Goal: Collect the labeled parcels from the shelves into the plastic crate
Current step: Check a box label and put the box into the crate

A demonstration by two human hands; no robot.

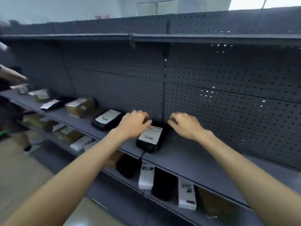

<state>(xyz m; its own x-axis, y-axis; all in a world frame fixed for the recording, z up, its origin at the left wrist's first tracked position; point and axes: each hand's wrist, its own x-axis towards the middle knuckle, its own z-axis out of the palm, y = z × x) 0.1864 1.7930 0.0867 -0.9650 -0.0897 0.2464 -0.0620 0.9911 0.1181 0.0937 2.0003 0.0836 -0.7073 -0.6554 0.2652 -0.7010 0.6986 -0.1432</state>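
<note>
A black parcel with a white label lies flat on the middle shelf. My left hand is on its far left end, thumb laid across the top by the label and fingers curled down over the far edge. My right hand hovers just right of the parcel's far end with its fingers loosely curled, holding nothing and apparently apart from the parcel. No plastic crate is in view.
More labeled parcels lie along the same shelf to the left: a black one, a greenish one and several beyond. The lower shelf holds black and white parcels. A pegboard back wall stands behind. A person is at the far left.
</note>
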